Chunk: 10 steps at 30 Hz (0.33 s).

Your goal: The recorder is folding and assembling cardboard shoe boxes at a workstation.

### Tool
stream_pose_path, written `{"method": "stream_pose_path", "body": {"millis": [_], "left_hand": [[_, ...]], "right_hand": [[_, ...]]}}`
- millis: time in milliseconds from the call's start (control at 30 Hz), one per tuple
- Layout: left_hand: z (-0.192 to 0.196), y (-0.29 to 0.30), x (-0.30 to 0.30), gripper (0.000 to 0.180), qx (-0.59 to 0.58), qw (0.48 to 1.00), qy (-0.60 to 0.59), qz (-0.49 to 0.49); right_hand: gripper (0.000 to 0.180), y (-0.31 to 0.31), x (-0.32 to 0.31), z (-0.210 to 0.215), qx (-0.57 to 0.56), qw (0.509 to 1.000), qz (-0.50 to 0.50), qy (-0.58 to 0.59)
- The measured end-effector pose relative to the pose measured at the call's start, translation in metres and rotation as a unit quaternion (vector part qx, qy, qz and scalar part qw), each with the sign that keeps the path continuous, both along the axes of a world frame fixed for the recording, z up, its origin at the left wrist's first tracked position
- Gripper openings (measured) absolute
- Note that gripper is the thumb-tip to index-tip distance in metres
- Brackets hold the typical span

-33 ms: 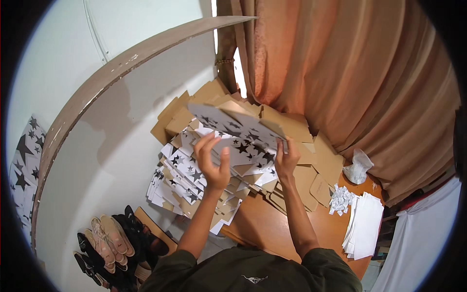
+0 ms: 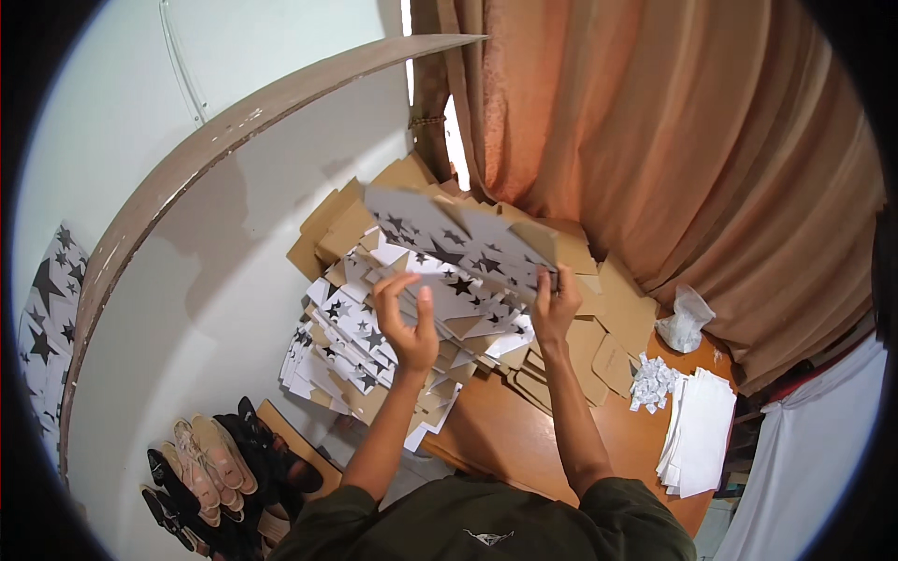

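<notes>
A white cardboard piece with black stars (image 2: 440, 238) is raised and tilted above the pile, slightly blurred. Its right end is pinched between the thumb and fingers of my right hand (image 2: 558, 304). My left hand (image 2: 407, 327) is open, fingers curved and thumb apart, just in front of the raised piece with nothing visible in it. Below lies a heap of flat star-printed cardboard pieces (image 2: 357, 323), some showing brown sides. Plain brown cardboard pieces (image 2: 585, 351) spread behind and to the right of them.
On the wooden table (image 2: 505, 425) at right are a stack of white paper (image 2: 700, 435), crumpled scraps (image 2: 652, 383) and a clear plastic bag (image 2: 687, 318). Shoes (image 2: 206, 463) stand at lower left. An orange-brown curtain (image 2: 673, 140) hangs behind; a curved ledge (image 2: 187, 159) crosses the left wall.
The star-printed cardboard has lifted and tilted up slightly, its right end moving a little right with my right hand. My left hand stays nearly in place, its fingers slightly more curled.
</notes>
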<state>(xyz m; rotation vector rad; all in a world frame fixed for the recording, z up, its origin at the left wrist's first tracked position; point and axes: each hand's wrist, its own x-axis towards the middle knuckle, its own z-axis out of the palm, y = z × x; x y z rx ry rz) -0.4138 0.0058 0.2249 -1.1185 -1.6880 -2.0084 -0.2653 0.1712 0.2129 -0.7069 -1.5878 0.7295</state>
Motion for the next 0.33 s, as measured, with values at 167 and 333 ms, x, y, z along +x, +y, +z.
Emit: {"method": "stream_pose_path", "body": {"millis": [167,333], "left_hand": [[-0.01,0.016,0.074,0.057,-0.105,0.925,-0.3,-0.207],[0.029,0.014,0.167,0.092,-0.11,0.805,-0.442,-0.38]], "right_hand": [[0.008,-0.012,0.075,0.036,-0.038,0.979,0.059,0.192],[0.01,-0.046,0.164,0.032,-0.022,0.982,0.055,0.182]]}}
